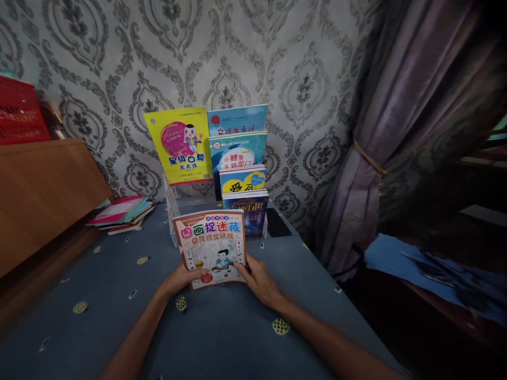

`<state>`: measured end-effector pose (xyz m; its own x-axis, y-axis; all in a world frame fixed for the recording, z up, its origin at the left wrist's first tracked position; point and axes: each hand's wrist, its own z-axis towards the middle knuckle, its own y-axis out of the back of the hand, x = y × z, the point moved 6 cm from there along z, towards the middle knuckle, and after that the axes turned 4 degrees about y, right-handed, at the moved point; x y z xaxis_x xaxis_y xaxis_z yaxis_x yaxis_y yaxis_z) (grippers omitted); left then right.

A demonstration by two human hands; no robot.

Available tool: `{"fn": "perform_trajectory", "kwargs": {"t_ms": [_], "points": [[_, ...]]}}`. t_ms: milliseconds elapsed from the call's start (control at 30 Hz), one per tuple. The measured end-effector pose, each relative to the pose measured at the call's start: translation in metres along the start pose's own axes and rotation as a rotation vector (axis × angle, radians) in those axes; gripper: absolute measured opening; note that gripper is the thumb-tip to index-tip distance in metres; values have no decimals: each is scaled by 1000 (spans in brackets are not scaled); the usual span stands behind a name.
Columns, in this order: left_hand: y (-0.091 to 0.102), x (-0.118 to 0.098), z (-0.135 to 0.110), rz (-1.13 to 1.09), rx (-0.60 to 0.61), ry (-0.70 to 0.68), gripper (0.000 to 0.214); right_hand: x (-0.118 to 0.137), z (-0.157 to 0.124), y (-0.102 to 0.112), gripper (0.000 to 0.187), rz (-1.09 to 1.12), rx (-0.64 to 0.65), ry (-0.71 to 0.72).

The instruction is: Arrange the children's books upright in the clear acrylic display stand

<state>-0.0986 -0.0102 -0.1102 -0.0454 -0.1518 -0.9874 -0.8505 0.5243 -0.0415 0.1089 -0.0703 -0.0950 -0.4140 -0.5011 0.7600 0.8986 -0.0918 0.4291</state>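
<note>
Both my hands grip a thin picture book (212, 248) with a brown-edged cover, tilted upright in front of a clear stand (173, 203). My left hand (180, 279) pinches its lower left edge, thumb on the cover. On the lower right edge, my right hand (259, 279) holds it the same way. Behind it, the stand carries a yellow workbook (182, 145) at the upper left. A column of books steps down on the right: a light blue book (237, 119), a teal book (240, 153), a yellow-and-white book (243, 180) and a dark blue book (255, 214).
A stack of books and papers (122, 211) lies at the left beside a wooden panel (47, 184). A black phone-like slab (278, 222) rests right of the stand. The patterned blue cloth (222, 338) covers the table. A purple curtain (368, 142) hangs at the right.
</note>
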Motion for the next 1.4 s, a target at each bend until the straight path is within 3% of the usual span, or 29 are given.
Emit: {"fn": "perform_trajectory", "kwargs": {"t_ms": [467, 867, 1100, 1400], "points": [[7, -10, -2, 6, -101, -73, 68, 0, -3, 0, 30, 3, -30, 53], [6, -16, -4, 14, -42, -79, 63, -1, -3, -3, 30, -37, -1, 37], [17, -17, -7, 22, -13, -29, 59, 0, -3, -1, 27, -46, -2, 36], [27, -41, -18, 189, 22, -128, 43, 7, 3, 14, 27, -65, -96, 74]]}}
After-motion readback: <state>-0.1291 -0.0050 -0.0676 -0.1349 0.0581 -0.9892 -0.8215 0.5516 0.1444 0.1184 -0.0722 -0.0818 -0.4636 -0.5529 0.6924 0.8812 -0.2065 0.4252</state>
